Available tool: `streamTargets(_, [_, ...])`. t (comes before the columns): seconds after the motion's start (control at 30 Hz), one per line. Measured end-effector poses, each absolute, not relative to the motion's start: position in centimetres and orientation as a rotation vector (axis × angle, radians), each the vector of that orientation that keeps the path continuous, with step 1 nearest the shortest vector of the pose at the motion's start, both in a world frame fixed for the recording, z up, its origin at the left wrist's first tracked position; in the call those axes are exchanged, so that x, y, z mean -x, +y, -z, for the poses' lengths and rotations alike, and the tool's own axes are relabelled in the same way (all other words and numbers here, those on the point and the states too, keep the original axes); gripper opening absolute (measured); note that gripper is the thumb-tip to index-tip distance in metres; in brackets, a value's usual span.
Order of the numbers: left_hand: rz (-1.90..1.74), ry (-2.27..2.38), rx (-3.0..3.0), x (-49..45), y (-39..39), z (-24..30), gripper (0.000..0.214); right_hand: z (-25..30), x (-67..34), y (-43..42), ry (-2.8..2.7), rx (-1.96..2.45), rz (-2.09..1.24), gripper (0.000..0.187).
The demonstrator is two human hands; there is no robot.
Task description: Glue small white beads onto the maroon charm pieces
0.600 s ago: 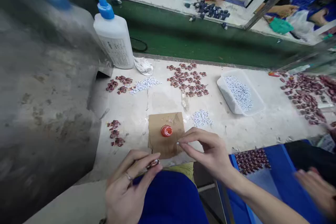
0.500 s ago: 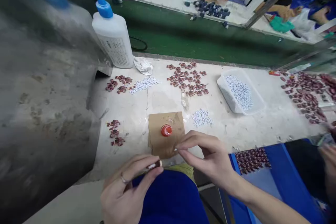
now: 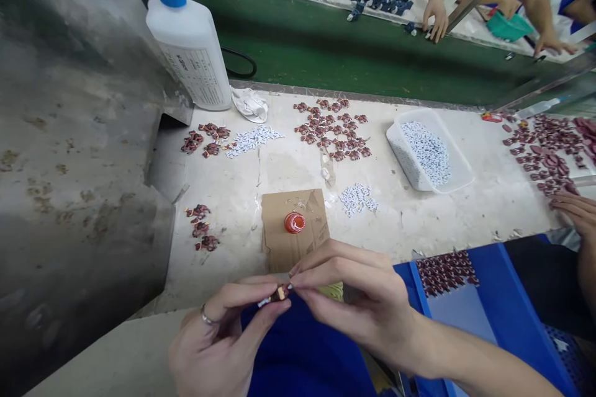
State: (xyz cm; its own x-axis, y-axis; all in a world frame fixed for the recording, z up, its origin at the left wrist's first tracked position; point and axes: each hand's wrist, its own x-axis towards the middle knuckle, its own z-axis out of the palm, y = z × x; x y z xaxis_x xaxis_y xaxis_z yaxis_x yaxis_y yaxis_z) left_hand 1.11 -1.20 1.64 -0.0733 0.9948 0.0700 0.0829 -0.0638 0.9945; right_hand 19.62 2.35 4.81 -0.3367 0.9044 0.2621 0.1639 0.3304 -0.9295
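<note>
My left hand (image 3: 223,335) pinches a small brown figurine (image 3: 278,293) with a tan end and a bluish-white patch between thumb and fingers. Close against it, my right hand (image 3: 354,298) is closed in a pinch on a tiny white piece (image 3: 290,286), mostly hidden by the fingertips. Beyond both hands lies a cardboard sheet (image 3: 274,248), and a small red pot (image 3: 295,222) stands on it. Right of the cardboard is a little pile of white pieces (image 3: 357,199). Several brown figurines (image 3: 202,227) lie to the left.
A white bottle with a blue nozzle (image 3: 190,49) stands by the metal panel (image 3: 93,155) at left. At right are a clear tub of white pieces (image 3: 459,180) and a blue tray (image 3: 503,298). A co-worker's hand (image 3: 577,211) rests at the right edge; others work across the divider (image 3: 298,43).
My right hand has moved left, bringing the white piece up to the figurine. The figurine has turned in my left hand. Co-workers' hands have moved across the divider and at right.
</note>
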Motion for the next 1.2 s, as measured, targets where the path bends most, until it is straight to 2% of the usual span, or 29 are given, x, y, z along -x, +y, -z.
streamTargets(0.33, [-1.28, 1.31, -1.29, -1.1, -0.9, -1.2, 0.022, -4.6, -19.8, 2.1, -1.822, 0.961, -1.086, 0.013])
streamTargets(0.53, [-1.299, 1.347, -1.324, -1.0, -0.7, -1.3, 0.018, -5.3, -20.4, 2.3, -2.169, 0.905, -0.716, 0.019])
streamTargets(0.63, [-1.306, 1.352, -1.308, -1.2, -0.4, -1.7, 0.017, -5.9, -20.4, 2.7, -2.218, 0.878, -0.652, 0.018])
streamTargets(0.93, [-1.265, 1.257, -1.242, -1.1, 0.0, -2.2, 0.014, -6.2, -20.6, 3.2, -1.825, 1.054, -1.148, 0.024])
streamTargets(1.0, [-1.212, 1.311, -1.236, -0.9, -0.1, -2.1, 0.014, -5.9, -20.5, 3.3, -1.769, 1.076, -1.245, 0.021])
streamTargets(1.2, [-1.225, 1.376, -1.247, -0.9, -1.9, -1.5, 0.029, -5.5, -19.6, 4.5, -1.866, 1.022, -1.375, 0.013])
